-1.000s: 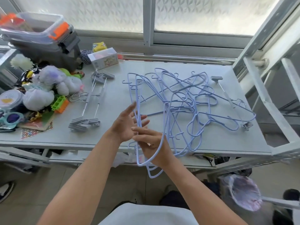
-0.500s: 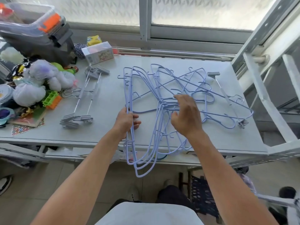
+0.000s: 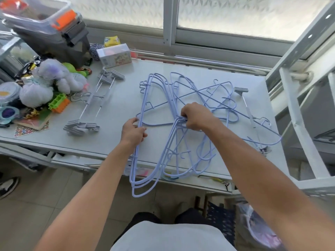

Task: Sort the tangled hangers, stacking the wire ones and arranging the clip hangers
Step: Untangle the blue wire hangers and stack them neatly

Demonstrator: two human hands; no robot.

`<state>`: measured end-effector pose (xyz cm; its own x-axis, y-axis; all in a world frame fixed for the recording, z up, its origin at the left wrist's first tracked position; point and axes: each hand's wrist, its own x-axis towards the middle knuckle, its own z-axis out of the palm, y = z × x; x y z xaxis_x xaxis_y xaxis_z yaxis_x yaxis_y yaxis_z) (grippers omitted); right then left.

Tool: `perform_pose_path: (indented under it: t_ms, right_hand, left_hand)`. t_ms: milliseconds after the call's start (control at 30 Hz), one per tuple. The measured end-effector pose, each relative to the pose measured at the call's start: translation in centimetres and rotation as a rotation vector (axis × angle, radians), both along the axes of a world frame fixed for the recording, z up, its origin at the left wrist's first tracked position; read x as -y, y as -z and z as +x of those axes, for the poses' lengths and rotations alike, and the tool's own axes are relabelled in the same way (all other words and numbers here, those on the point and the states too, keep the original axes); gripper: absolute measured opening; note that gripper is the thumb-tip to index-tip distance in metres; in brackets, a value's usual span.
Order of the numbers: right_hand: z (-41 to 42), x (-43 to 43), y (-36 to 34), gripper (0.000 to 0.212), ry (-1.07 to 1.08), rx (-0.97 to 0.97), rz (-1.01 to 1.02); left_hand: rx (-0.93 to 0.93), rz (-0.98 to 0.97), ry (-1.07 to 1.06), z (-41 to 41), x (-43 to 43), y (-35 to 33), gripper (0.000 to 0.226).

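The white table [image 3: 119,113] serves as landmark. On its far left corner stands a grey storage bin [image 3: 54,36] with a clear lid and an orange latch [image 3: 65,19]. Just beside the bin, toward the table's middle, sits a small printed box [image 3: 114,55], with a yellow packet [image 3: 112,41] behind it. Along the table's left edge lie pale plush toys [image 3: 48,79], a green and orange plastic block [image 3: 59,103] and a round lidded tub [image 3: 8,91]. Beyond the table's far edge runs a frosted window [image 3: 235,17]. Right of the table stands a white metal frame [image 3: 297,113]. Under the table is tiled floor [image 3: 36,205], where a dark shoe [image 3: 8,185] rests.
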<state>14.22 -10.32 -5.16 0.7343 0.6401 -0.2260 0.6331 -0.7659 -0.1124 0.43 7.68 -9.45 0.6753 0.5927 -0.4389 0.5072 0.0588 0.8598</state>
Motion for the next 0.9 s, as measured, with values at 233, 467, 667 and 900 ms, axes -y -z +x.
perform_pose_path:
  t_ms: [233,467,667,900]
  right_hand:
    - [-1.5,1.8,0.3,0.029,0.015,-0.121,0.01]
    - [-3.0,2.1,2.1,0.02,0.149,0.219,0.208]
    - [-3.7,3.4,3.2,0.017,0.142,0.193,0.337]
    - [0.6,10.1,0.3,0.047,0.647,0.137,0.602]
  left_hand:
    - [0.041,-0.02,0.052,-0.1,-0.9,-0.5,0.014]
    - [0.019,-0.162,0.103,-1.2,-0.5,-0.4,0.011]
    - [0.085,-0.076,0.116,-0.4,1.6,-0.7,0.011]
    - [0.097,-0.092,0.099,1.9,1.3,-0.2,0.017]
